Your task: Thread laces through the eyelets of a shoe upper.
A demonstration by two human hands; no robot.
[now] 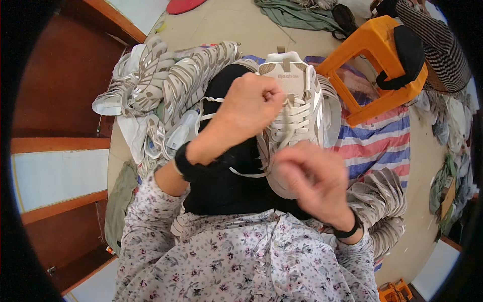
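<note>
A white and beige sneaker (313, 123) rests on my dark-covered lap, its tongue pointing away from me. Pale shoelaces (297, 121) cross its front, and a loose lace end (246, 174) trails to the left. My left hand (247, 108) is closed in a fist over the shoe's left side, beside the tongue; what its fingers hold is hidden. Over the toe end hovers my right hand (317, 181), smeared by motion, its fingers unclear. A blurred pale strand runs over the lacing between the two hands.
Stacked shoe uppers (176, 83) lie at the far left, with more (380, 201) at my right. An orange stool (347, 103) with a black item on it stands at the far right, by a striped sheet (375, 146). Wooden doors (65, 90) line the left.
</note>
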